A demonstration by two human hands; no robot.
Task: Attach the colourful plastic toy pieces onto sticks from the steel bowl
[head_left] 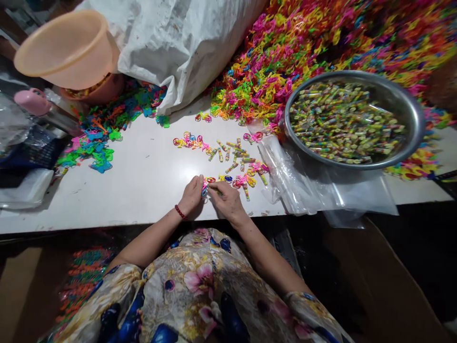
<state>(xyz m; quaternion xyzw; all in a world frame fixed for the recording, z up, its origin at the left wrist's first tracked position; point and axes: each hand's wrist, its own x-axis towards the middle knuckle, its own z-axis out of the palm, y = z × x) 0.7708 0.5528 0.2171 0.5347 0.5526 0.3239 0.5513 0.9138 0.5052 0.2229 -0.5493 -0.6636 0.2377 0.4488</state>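
A long white table (143,186) fills the view, seen from above, its near edge running across in front of a seated person in a flowered garment. At the far right, a huge heap of bright plastic toy pieces (321,43) covers the table. A large white sack (185,43) slumps at the far middle. A wide metal basin (414,109) full of small wrapped sticks sits on the right, against the heap. An orange plastic tub (67,52) stands at the far left, with a smaller spread of blue and green pieces (100,143) in front of it. A pile of clear plastic bags (303,186) lies just below the basin, reaching the near edge.

The middle left of the table is bare, leaving open room beside the hands. A loose scatter of small toys and sticks (232,157) lies just beyond them.

Both hands rest close together at the near edge, fingertips meeting. The left hand (191,195), with a red bead bracelet (180,212) at its wrist, and the right hand (228,200) pinch a small colourful toy (204,188) between them, fingers narrowed around it.
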